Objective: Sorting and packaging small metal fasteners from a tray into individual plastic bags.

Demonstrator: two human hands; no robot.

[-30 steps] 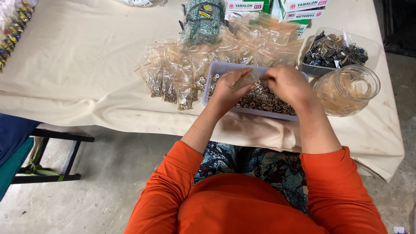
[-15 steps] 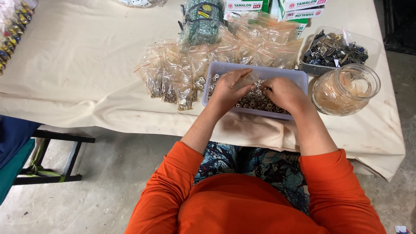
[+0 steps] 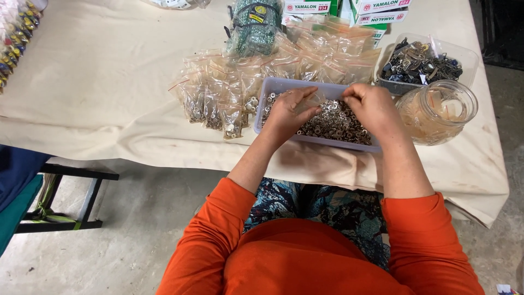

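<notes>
Our fingers (image 3: 305, 112) pinch a small clear bag (image 3: 315, 98) between left hand (image 3: 289, 112) and right hand (image 3: 371, 106), its mouth stretched sideways. Directly beneath lies the lavender tray (image 3: 284, 84) of metal washers (image 3: 335, 123), long axis left-right; filled bags (image 3: 218, 104) lie left of the fingers, glass jar (image 3: 436, 112) right, all on the counter (image 3: 98, 82).

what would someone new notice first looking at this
Probably the two hands at the centre: the left hand and right hand meet over a lilac tray full of small metal rings. To the tray's left and behind it lies a heap of small clear bags, and at its right stands a clear jar on the cream tablecloth.
</notes>
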